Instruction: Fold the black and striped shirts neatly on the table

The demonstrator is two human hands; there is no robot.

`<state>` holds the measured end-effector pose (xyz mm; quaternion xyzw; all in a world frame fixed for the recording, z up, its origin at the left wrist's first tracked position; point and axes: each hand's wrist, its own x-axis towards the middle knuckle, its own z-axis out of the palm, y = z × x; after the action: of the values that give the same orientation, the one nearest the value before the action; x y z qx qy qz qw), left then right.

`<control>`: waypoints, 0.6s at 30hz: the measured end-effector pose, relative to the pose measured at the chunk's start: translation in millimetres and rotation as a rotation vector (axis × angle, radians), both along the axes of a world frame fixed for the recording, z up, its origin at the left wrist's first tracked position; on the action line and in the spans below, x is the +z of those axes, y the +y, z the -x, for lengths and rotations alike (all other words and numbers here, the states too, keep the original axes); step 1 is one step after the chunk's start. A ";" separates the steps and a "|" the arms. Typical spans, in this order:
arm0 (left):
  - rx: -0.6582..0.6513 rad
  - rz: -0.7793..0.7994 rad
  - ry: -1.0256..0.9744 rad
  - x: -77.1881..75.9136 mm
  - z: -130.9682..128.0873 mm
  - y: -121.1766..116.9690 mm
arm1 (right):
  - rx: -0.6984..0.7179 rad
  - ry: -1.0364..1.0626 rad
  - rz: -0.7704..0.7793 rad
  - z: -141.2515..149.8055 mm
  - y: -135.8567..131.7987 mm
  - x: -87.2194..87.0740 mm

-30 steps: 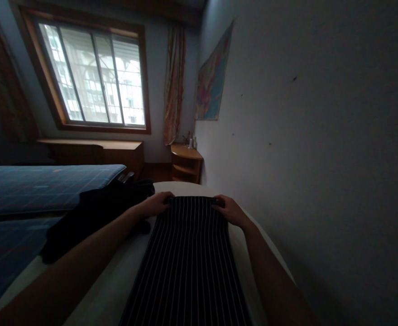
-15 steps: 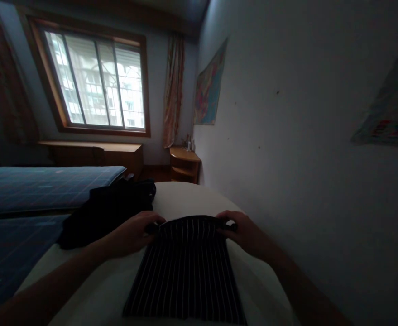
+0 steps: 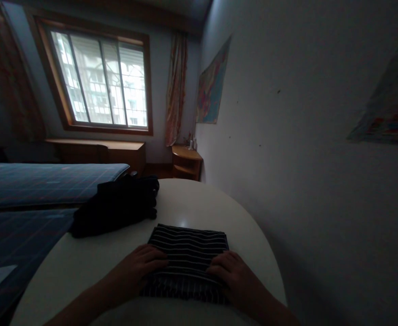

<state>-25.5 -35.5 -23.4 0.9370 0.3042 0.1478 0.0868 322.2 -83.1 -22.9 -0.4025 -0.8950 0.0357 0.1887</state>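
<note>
A black cloth with thin white stripes (image 3: 192,242) lies folded into a rough rectangle on the white round table (image 3: 199,194). Its near edge looks gathered and hangs a little below the upper layer. My left hand (image 3: 146,265) is at the left side of the cloth, its fingers curled over the near left part. On the opposite side, my right hand (image 3: 231,271) has its fingers bent over the near right part. Both thumbs are mostly hidden. A black bundled cloth (image 3: 117,206) rests at the table's left edge, apart from my hands.
Left of the table is a bed with a blue checked mattress (image 3: 49,185). The white wall (image 3: 307,190) runs close along the right. Farther off stand a wooden desk (image 3: 127,151) and a corner shelf (image 3: 187,154) below the window (image 3: 107,81).
The striped cloth was laid out longer, its far edge pinched by both hands. Now it is folded over and shorter, with stripes running crosswise on top. Both hands have come nearer to me.
</note>
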 end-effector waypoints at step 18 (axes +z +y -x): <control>0.196 -0.017 -0.188 18.6 -43.9 6.5 | -0.171 0.085 0.092 44.1 0.3 36.0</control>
<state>18.4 -29.0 -4.8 0.8855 0.3837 0.2452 0.0922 278.1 -82.8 13.0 -0.4840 -0.8459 0.0776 0.2099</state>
